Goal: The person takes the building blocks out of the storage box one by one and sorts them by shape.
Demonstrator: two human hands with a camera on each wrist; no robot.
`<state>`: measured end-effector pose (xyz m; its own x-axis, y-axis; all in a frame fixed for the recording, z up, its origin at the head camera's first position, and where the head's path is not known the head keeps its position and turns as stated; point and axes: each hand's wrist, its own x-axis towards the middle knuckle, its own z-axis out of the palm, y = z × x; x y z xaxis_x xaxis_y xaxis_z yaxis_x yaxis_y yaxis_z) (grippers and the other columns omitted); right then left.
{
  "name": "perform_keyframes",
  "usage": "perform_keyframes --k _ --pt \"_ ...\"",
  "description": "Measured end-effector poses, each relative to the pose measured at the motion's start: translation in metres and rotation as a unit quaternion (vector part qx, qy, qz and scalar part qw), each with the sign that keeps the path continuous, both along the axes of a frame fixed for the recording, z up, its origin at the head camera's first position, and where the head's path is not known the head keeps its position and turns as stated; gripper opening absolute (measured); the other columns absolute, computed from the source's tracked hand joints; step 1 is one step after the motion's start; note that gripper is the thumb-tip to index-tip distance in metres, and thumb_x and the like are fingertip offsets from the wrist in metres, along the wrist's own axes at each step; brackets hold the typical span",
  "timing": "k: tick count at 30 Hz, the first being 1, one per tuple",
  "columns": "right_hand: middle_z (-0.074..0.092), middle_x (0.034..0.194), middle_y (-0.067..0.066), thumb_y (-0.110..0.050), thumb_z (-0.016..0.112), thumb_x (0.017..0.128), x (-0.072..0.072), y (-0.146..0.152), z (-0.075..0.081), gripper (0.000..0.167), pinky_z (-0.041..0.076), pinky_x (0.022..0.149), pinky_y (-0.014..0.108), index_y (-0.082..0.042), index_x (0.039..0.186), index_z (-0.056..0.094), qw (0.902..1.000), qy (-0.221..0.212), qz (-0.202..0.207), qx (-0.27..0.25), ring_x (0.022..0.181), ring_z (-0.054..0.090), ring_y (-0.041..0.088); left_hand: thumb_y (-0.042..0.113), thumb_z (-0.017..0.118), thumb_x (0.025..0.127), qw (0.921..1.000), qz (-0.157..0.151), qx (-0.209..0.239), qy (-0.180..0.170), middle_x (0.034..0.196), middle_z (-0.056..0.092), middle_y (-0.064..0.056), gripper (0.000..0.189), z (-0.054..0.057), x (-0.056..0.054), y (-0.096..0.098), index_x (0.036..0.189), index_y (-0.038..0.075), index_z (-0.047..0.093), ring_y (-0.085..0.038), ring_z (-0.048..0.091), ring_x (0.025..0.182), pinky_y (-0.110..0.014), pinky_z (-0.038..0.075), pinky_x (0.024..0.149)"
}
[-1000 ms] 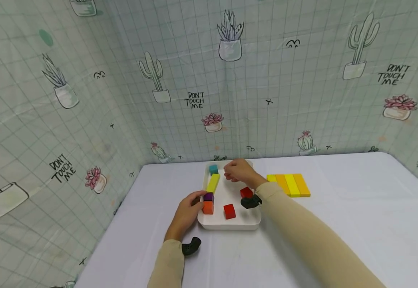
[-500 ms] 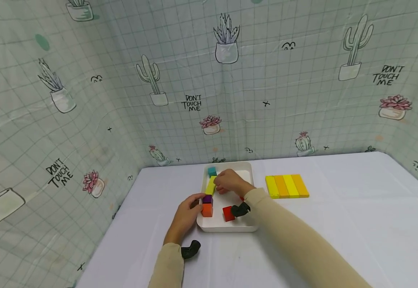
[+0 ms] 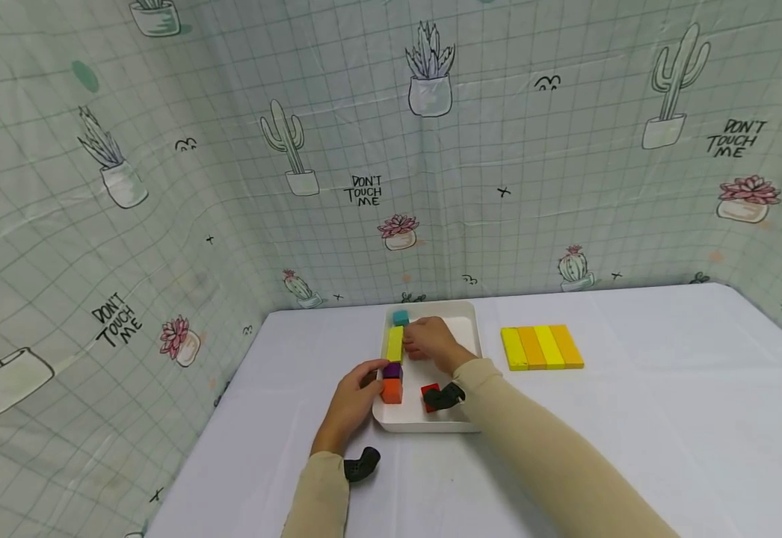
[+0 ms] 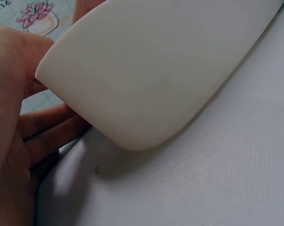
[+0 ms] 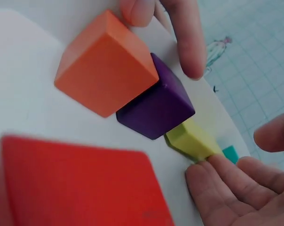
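Note:
My left hand (image 3: 353,396) reaches over the left rim of a white tray (image 3: 425,427). Its thumb touches an orange cube (image 5: 106,70), and the index finger lies along a purple cube (image 5: 161,106). In the left wrist view, other fingers (image 4: 52,132) rest outside the tray's wall. With its thumb apart, my right hand (image 3: 431,341) touches the right side of a long yellow block (image 3: 395,345) with fairly straight fingertips. Orange, purple, yellow and a teal cube (image 3: 401,318) form a line along the tray's left side. One red cube (image 5: 85,183) shows near the right wrist.
Four-sided rows of yellow and orange bars (image 3: 542,347) lie flat together on the white tablecloth (image 3: 667,388) to the tray's right. A patterned curtain (image 3: 472,149) stands behind the table. The right forearm and wrist camera (image 3: 443,396) cover part of the tray.
My right hand has moved left and nearer, onto the yellow block, which has turned from slanted to nearly straight in line. A second red cube is now hidden. The left hand stays put.

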<state>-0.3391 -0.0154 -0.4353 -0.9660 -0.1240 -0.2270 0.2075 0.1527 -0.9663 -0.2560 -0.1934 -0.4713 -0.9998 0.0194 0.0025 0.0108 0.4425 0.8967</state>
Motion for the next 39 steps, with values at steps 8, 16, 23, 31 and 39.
perform_keyframes --k 8,16,23,31,39 --pt "0.058 0.121 0.024 -0.014 0.058 0.093 -0.002 -0.005 0.001 0.047 0.059 0.083 0.036 0.007 0.134 0.05 0.9976 -0.035 -0.028 -0.053 0.098 0.067 0.028 0.016 0.057 0.094 1.0 0.004 -0.004 0.002 0.144 0.055 -0.007 0.036 0.0 0.0 0.001 0.129 0.021 0.067 -0.031 0.049 0.134 -0.056 0.034 0.112" --pt "0.064 0.11 0.017 -0.012 0.06 0.091 -0.001 -0.005 0.0 0.038 0.06 0.074 0.03 0.006 0.125 0.057 0.9995 -0.015 0.014 -0.024 0.081 0.065 0.02 0.016 0.057 0.094 1.0 0.005 0.0 -0.001 0.144 0.055 -0.006 0.037 0.001 0.001 0.003 0.128 0.023 0.068 -0.032 0.049 0.134 -0.056 0.035 0.111" --pt "0.068 0.097 0.013 -0.009 0.066 0.09 -0.001 -0.008 -0.008 0.031 0.06 0.071 0.031 0.004 0.119 0.067 0.9975 0.038 0.059 0.007 0.074 0.066 0.017 0.017 0.057 0.094 1.0 0.0 -0.004 0.005 0.143 0.055 -0.006 0.037 0.0 0.001 0.0 0.129 0.023 0.067 -0.032 0.049 0.134 -0.056 0.035 0.112" --pt "0.068 0.094 0.012 -0.012 0.069 0.091 0.001 -0.004 -0.01 0.031 0.059 0.071 0.03 0.001 0.119 0.066 0.9954 0.049 0.065 0.052 0.069 0.067 0.018 0.018 0.057 0.094 1.0 0.002 -0.005 -0.001 0.143 0.055 -0.007 0.037 0.001 0.002 0.001 0.129 0.021 0.067 -0.032 0.05 0.134 -0.056 0.035 0.112" --pt "0.066 0.1 0.016 -0.009 0.068 0.09 0.003 0.002 0.001 0.031 0.06 0.072 0.03 0.0 0.119 0.064 0.9989 0.032 0.034 0.0 0.074 0.066 0.021 0.017 0.057 0.093 0.9995 -0.012 -0.021 0.021 0.141 0.057 -0.006 0.04 0.003 0.003 0.0 0.131 0.021 0.066 -0.03 0.05 0.133 -0.054 0.035 0.112"
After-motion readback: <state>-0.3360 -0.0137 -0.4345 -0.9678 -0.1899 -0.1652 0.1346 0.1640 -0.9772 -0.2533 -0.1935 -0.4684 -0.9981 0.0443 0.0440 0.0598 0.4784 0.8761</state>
